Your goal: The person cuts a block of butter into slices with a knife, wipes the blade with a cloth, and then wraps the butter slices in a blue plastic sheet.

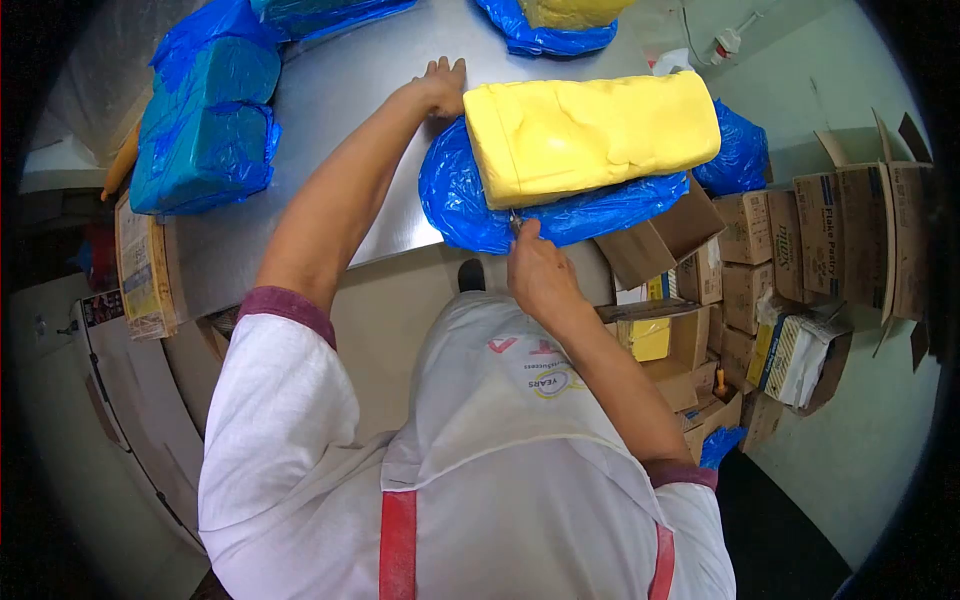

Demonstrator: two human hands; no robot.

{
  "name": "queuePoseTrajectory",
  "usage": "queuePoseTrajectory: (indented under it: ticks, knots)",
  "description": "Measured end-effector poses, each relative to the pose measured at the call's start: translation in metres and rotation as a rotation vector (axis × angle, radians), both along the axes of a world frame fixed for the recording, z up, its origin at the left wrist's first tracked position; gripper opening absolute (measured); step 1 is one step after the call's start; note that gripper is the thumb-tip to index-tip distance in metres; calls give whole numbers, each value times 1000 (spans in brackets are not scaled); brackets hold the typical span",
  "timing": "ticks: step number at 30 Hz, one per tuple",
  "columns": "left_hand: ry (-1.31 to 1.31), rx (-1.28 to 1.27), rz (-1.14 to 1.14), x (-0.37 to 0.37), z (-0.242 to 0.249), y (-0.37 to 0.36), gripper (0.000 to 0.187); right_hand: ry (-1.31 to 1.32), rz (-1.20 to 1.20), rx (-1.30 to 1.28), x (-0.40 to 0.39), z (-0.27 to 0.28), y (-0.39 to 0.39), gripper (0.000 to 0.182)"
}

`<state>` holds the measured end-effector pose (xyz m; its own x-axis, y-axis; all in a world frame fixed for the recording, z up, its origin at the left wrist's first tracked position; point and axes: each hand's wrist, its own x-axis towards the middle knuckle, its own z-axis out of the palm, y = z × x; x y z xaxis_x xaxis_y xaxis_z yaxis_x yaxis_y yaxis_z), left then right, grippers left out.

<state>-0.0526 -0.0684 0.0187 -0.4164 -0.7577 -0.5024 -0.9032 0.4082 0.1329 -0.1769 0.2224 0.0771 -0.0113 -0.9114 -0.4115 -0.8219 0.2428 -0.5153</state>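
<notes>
A large yellow block (595,135) lies on crumpled blue plastic (455,195) at the front right of the metal table (330,130). My left hand (440,88) rests on the tabletop beyond the block's left end, fingers spread, with nothing in it. Below the block's near left corner is my right hand (540,268), its fingers closed round the handle of a small tool (515,222). The tool's tip meets the lower edge of the block; the rest of its blade is hidden or too small to make out.
Blue-wrapped blocks (205,135) stand at the table's left. Another yellow block (572,12) sits on blue plastic at the far edge. Open and stacked cardboard boxes (745,230) fill the right side. A wooden-looking crate (143,270) is at the near left.
</notes>
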Motion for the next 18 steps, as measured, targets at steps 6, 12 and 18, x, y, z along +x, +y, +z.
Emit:
queuePoseTrajectory:
  ticks: [6,12,18]
  knots:
    - [15,-4,104,2,-2,12,103,-24,-29,7,2,-25,1,17]
    - [544,-200,75,31,-37,2,87,-15,-32,-76,3,-39,11,23]
    - [1045,252,269,40,122,94,40,-20,-85,-107,6,-43,12,23]
